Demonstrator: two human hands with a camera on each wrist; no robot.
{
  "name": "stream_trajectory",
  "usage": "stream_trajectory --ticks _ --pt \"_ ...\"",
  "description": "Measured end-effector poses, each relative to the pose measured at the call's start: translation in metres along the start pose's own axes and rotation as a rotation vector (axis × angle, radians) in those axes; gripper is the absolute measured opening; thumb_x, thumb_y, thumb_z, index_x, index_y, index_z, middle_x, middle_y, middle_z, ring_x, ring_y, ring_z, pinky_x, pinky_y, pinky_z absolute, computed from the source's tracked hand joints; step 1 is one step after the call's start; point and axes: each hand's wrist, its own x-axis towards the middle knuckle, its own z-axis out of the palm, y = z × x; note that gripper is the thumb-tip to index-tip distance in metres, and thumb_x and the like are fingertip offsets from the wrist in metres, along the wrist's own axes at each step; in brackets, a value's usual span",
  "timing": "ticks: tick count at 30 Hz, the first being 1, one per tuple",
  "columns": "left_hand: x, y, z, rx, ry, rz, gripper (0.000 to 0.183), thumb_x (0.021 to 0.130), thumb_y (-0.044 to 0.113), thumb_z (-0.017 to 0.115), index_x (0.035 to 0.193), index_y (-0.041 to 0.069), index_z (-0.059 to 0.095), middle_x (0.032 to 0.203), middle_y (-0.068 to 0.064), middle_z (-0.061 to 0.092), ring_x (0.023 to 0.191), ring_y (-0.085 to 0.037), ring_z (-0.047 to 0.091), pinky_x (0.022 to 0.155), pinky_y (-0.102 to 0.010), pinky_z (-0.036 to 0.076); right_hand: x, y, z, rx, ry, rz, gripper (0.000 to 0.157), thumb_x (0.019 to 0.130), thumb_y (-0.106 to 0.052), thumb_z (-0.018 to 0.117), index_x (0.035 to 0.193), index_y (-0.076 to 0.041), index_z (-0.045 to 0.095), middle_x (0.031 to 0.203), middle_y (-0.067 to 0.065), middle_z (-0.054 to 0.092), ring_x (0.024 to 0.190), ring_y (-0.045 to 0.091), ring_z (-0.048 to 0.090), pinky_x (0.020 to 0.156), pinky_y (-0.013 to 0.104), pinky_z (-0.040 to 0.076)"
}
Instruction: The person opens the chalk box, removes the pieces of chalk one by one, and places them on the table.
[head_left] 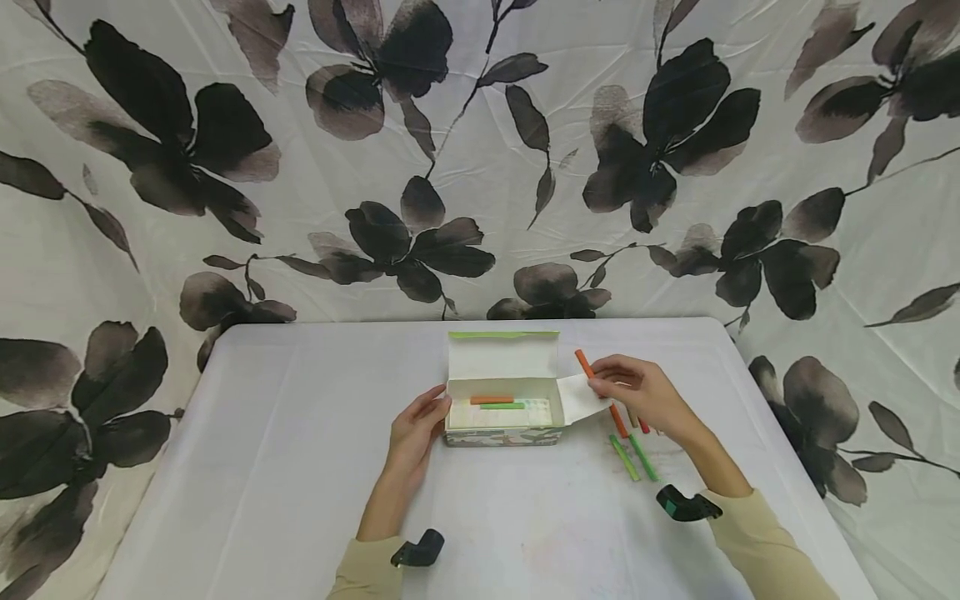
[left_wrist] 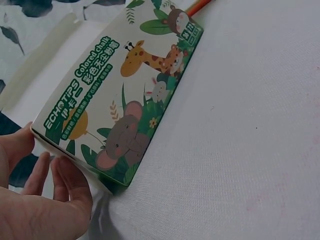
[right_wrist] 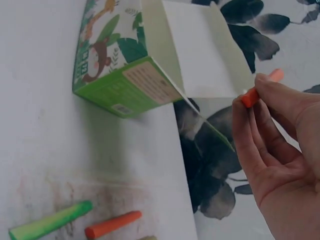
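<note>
My right hand [head_left: 637, 387] pinches an orange chalk stick [head_left: 583, 363] between thumb and fingertips, above the box's right side flap. In the right wrist view the stick [right_wrist: 262, 89] pokes out on both sides of the grip. An open cardboard box of colored chalk [head_left: 504, 437] stands on the table, lid raised at the back. Inside lie an orange stick [head_left: 491, 400] and a green stick [head_left: 501, 407]. My left hand [head_left: 414, 429] holds the box's left end, with thumb and bent fingers at its edge in the left wrist view.
Right of the box lie several loose sticks, among them a light green stick [head_left: 624, 458], a darker green one [head_left: 643, 457] and an orange one [head_left: 618, 422]. A white cloth covers the table [head_left: 300, 467]. Behind it hangs a floral curtain [head_left: 525, 208].
</note>
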Motion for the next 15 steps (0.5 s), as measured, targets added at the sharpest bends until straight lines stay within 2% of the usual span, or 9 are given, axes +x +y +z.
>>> stream_trajectory --ticks 6,15 --pt "0.001 -0.001 0.000 -0.004 0.001 -0.007 0.044 0.097 0.014 0.074 0.138 0.003 0.062 0.111 -0.004 0.063 0.096 -0.014 0.060 0.083 -0.023 0.053 -0.013 0.006 -0.011 -0.017 0.061 0.015 0.033 0.099 -0.020 0.071 0.124 0.001 0.065 0.114 0.018 0.068 0.098 0.026 0.071 0.084 0.028 0.058" --pt "0.002 -0.001 0.000 -0.011 -0.003 -0.007 0.044 0.097 0.013 0.074 0.138 0.004 0.062 0.111 -0.003 0.063 0.100 -0.016 0.062 0.088 -0.026 0.054 -0.040 0.024 -0.025 -0.083 0.141 0.085 0.037 0.100 -0.026 0.071 0.126 -0.001 0.065 0.115 0.013 0.068 0.102 0.006 0.068 0.087 0.029 0.058"
